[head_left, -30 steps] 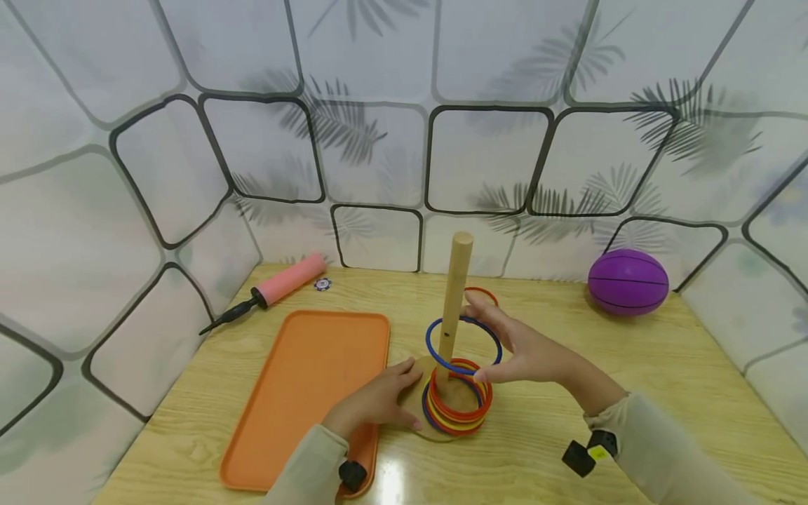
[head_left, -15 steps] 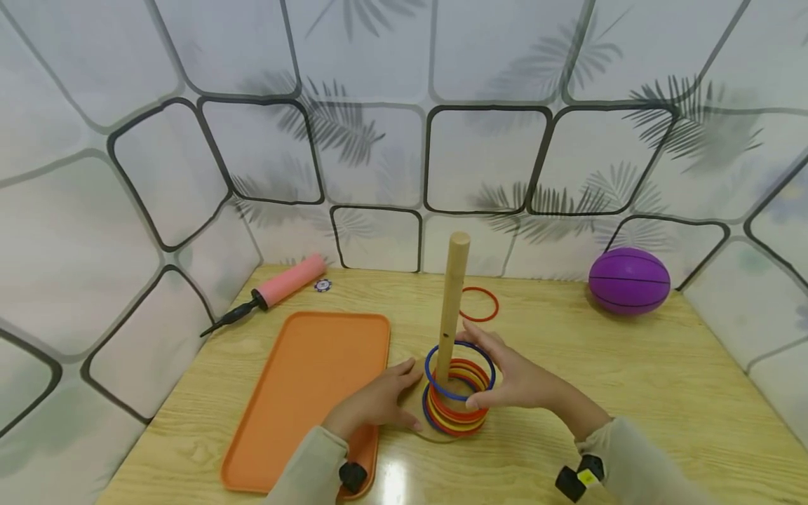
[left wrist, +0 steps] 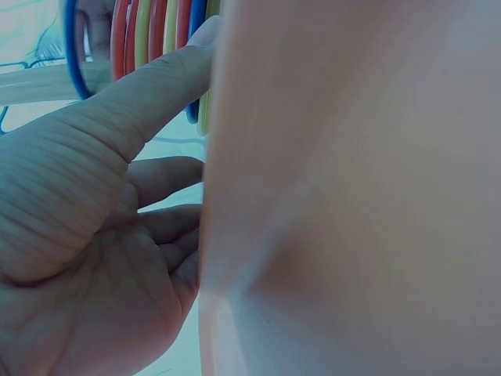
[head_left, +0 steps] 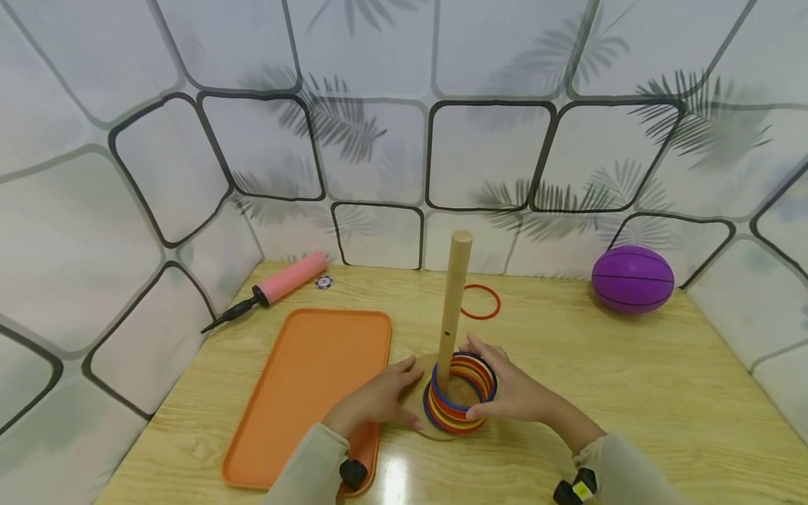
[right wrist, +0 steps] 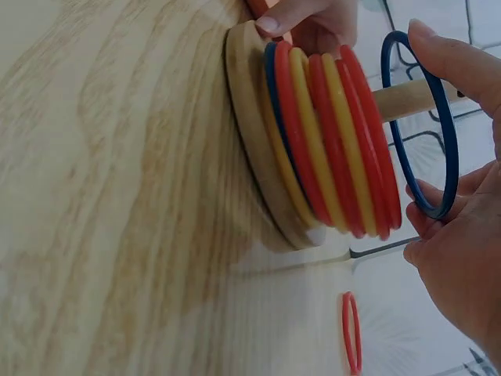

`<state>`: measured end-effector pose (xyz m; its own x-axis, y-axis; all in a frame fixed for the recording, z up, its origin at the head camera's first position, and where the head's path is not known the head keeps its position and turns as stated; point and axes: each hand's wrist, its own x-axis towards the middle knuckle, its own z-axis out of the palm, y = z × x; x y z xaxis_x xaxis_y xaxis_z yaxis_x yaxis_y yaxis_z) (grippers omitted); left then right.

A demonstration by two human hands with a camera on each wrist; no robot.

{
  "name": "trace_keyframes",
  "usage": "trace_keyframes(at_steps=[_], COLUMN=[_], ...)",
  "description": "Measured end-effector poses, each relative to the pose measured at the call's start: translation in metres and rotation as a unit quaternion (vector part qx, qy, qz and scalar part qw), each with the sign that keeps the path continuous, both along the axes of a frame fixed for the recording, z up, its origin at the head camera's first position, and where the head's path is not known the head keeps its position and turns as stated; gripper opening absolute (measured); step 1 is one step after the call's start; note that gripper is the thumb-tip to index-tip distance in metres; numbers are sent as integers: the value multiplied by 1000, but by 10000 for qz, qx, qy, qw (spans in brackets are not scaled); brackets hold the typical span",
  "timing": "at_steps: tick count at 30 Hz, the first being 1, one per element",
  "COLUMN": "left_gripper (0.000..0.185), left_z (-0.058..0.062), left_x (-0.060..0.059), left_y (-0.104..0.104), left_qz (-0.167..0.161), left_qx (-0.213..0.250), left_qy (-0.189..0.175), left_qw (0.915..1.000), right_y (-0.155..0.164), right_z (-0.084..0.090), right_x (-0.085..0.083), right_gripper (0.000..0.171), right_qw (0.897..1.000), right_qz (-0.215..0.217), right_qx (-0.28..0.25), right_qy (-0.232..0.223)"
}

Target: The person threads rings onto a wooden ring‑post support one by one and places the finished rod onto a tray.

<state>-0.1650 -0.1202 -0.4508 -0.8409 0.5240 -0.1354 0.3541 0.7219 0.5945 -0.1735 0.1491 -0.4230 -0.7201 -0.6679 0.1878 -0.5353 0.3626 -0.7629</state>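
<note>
A blue ring circles the upright wooden peg. My right hand pinches the ring between thumb and fingers, just above the stack of red, yellow and blue rings. The right wrist view shows a gap between the ring and this stack. Beneath the stack lies the round wooden base. On the base's left edge rests my left hand, fingers extended and thumb spread apart. In the left wrist view a large blurred surface hides the fingertips of that hand.
An orange tray lies under my left forearm. Behind the peg is a loose red ring. A purple ball sits at the back right. A pink hand pump and a poker chip lie at the back left.
My right hand has come down along the peg with the blue ring, bringing it close to the stack. The loose red ring behind has come into fuller view. The left hand stays put.
</note>
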Motion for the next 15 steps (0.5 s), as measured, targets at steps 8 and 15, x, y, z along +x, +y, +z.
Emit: trace_keyframes(at_steps=[8,15], left_gripper=[91,91], left_z=[1,2], left_x=[-1,0], left_y=[0,0], left_qz=[-55,-40], left_qx=[30,12], left_qy=[28,-78], left_qw=[10000,10000], right_y=[5,20], right_z=[-16,-15], right_x=[-3,-13], right_gripper=[110,106], right_qw=[9999,9991], right_qz=[47,-110], right_qx=[-68,-186], right_qy=[100,357])
